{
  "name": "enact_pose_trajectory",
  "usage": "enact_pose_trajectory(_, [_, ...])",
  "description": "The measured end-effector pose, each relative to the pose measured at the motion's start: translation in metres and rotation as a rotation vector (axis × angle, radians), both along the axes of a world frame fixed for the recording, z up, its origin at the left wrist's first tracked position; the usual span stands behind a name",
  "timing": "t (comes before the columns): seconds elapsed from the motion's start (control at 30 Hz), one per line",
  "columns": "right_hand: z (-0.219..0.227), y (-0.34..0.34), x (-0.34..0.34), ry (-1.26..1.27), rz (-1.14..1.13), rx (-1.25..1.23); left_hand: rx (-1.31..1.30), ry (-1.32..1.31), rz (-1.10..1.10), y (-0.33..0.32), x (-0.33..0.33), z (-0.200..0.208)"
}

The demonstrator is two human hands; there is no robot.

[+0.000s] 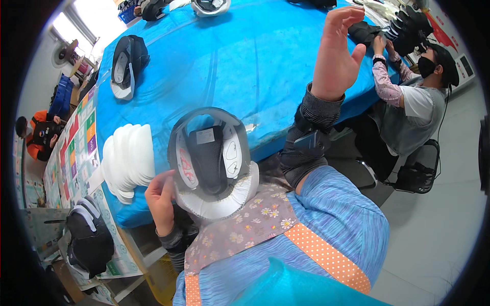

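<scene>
While the right hand (337, 56) hangs raised between one and two o'clock, spread loosely with curved fingers and nothing in it, the left hand (161, 201) sits half open at about eight o'clock of a padded grey piece (210, 160), fingertips at its edge; from where I stand I cannot tell whether they pinch it. That piece, the middle of my clock face with twelve pointing away from the body, lies at the near edge of the blue-covered desk (219, 71), against the flowered apron (255, 217).

It looks light to me, with an outer wall stiff enough to stay curved, a softer dark middle, and a white band (219, 205) at six that would probably crease if squeezed. I'd hold the grey wall at nine and three, clear of the band; it hardly looks slippery.

A stack of white pads (130, 160) stands close by at nine, crowding the left hand. A similar black-and-grey piece (127, 69) lies at eleven, another (211, 7) far off at twelve. Toward two-thirty, well apart, a seated co-worker (416, 102) handles dark material.
</scene>
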State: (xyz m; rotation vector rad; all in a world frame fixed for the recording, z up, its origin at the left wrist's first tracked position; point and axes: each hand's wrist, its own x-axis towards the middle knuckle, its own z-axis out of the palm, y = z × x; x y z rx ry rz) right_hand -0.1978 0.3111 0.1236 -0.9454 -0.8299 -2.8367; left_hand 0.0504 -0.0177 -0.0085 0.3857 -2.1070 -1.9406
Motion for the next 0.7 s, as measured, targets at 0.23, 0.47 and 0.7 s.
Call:
enact_pose_trajectory(0.23, [-0.008, -0.007, 0.010, 0.137, 0.218, 0.080, -0.015, -0.040, 0.041, -0.004, 0.009, -0.001])
enact_pose_trajectory(0.47, [-0.091, -0.031, 0.005, 0.191, -1.379, 1.919, -0.080, -0.001, 0.100, -0.009, 0.002, 0.004])
enact_pose_trajectory(0.7, [-0.146, -0.065, 0.043, 0.325, -0.820, 2.236, -0.363, -0.022, -0.083, -0.028, -0.046, 0.011])
